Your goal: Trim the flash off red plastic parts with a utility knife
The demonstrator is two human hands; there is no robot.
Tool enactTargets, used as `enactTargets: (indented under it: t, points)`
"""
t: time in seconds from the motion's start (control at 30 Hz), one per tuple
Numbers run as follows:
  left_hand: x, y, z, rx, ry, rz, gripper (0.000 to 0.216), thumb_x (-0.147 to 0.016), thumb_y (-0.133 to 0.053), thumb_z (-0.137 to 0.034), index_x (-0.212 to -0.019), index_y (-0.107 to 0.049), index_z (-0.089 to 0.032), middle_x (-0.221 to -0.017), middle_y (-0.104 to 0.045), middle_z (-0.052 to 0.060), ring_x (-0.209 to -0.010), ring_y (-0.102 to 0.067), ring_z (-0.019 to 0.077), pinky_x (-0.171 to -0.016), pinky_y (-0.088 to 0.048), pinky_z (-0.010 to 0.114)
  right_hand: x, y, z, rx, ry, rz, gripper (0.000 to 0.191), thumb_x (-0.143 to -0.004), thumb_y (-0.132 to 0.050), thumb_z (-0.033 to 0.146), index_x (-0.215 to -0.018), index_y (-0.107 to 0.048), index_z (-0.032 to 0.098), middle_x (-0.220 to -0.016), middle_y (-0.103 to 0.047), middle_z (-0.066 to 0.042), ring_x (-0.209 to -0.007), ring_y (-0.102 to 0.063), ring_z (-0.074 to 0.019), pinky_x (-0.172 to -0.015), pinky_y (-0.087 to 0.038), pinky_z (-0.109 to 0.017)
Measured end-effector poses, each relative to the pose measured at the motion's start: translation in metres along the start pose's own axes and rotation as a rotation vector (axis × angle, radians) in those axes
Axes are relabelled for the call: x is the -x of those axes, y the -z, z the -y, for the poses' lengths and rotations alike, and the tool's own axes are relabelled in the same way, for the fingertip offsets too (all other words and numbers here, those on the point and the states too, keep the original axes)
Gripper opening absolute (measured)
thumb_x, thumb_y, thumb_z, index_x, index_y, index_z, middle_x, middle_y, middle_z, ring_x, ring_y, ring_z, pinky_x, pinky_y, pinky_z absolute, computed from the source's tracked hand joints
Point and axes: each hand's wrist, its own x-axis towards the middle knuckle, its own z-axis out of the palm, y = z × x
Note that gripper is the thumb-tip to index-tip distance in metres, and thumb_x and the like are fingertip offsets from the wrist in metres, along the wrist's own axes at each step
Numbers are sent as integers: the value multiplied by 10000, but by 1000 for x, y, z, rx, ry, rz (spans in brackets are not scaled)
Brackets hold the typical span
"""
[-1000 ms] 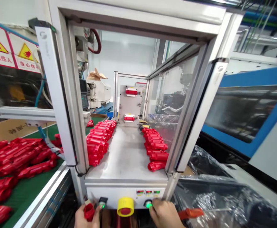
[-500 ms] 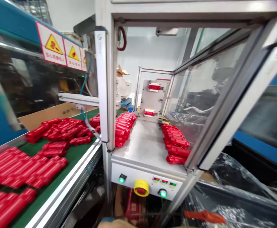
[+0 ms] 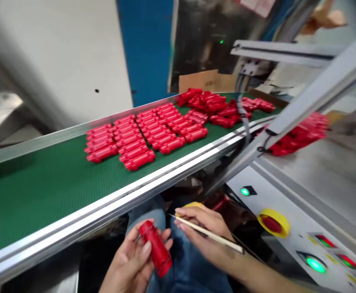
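Over my lap, my left hand is wrapped round a red plastic tubular part, its thumb pressed on the side. The part is tilted, with its upper end by my fingertips. To its right, my right hand grips a thin tool with a pale, stick-like handle and a fine dark tip pointing left, apart from the red part. Something yellow shows just behind my right fingers; I cannot tell whether they hold it. Rows of similar red parts lie on the green conveyor belt beyond my hands.
A loose pile of red parts lies farther along the belt. The belt's metal rail runs between it and my lap. At right stand a metal frame post and a control panel with a red-and-yellow stop button and green-lit switches.
The view has swung left and down from the machine frame to the belt and my lap. Both hands now show, holding the red part and the thin tool.
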Motion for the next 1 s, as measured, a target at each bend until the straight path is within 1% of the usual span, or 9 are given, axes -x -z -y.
enactTargets:
  t: [0.03, 0.1, 0.2, 0.27, 0.33, 0.5, 0.67, 0.8, 1.0]
  points:
    - [3, 0, 0, 26, -6, -5, 878, -735, -1017, -316, -1524, -633, -292, -1336, -821, 137, -1304, -756, 426, -1106, -637, 537, 2, 0, 6, -71, -24, 5, 274, -1058, -716, 179, -1319, -742, 260, -1154, -824, -46, -961, -814, -142, -872, -661, -203]
    - [4, 1, 4, 55, -37, 2, 834, -740, -1019, -308, -1488, -652, -290, -1303, -828, 126, -1281, -770, 406, -1080, -651, 498, 8, -1, 18, -147, -51, -8, 266, -1011, -798, 188, -1241, -812, 323, -1096, -855, -3, -964, -820, -140, -888, -661, -185]
    - [1, 1, 13, 51, -75, 44, 714, -731, -1029, -308, -1370, -712, -265, -1205, -851, 107, -1193, -808, 347, -1021, -665, 402, 15, -2, 29, -117, -68, -53, 185, -991, -840, 245, -1149, -858, 338, -1012, -877, 6, -917, -828, -156, -872, -673, -198]
    - [-1, 1, 17, 30, -91, 48, 655, -720, -1036, -321, -1299, -739, -246, -1136, -860, 99, -1107, -830, 313, -975, -669, 359, 16, -3, 31, -101, -70, -83, 142, -1003, -829, 277, -1133, -860, 325, -1018, -881, -11, -953, -836, -185, -913, -682, -244]
    - [-1, -1, 19, 7, -103, 25, 630, -718, -1037, -336, -1270, -754, -232, -1106, -858, 98, -1055, -836, 301, -947, -675, 356, 16, -4, 31, -129, -68, -80, 129, -1023, -797, 263, -1137, -842, 305, -1057, -879, -24, -1001, -836, -199, -948, -680, -277]
    - [1, -3, 21, -45, -139, 0, 619, -679, -1055, -386, -1210, -788, -211, -1071, -824, 81, -1017, -816, 288, -860, -690, 334, 15, -8, 30, -215, -23, -25, 229, -1039, -732, 181, -1243, -776, 274, -1110, -866, -39, -972, -825, -188, -887, -661, -283]
    - [1, -1, 23, -46, -197, 32, 539, -713, -1040, -358, -1169, -791, -214, -1008, -810, 52, -937, -781, 209, -808, -651, 241, 17, -15, 30, -221, 9, 3, 275, -1032, -713, 130, -1269, -762, 259, -1153, -858, -47, -1041, -817, -196, -986, -625, -322]
    - [1, -1, 22, -18, -191, 57, 489, -724, -1035, -318, -1128, -779, -219, -971, -815, 40, -878, -761, 172, -816, -639, 233, 14, -18, 31, -202, 36, 21, 288, -1031, -701, 109, -1281, -755, 241, -1138, -859, -54, -1027, -820, -201, -977, -629, -340]
    - [5, -1, 22, -30, -193, 78, 464, -742, -1024, -327, -1103, -755, -215, -940, -801, 42, -857, -746, 176, -828, -631, 262, 11, -21, 32, -157, 95, 22, 294, -1041, -677, 95, -1296, -741, 226, -1125, -864, -67, -990, -831, -208, -969, -644, -362]
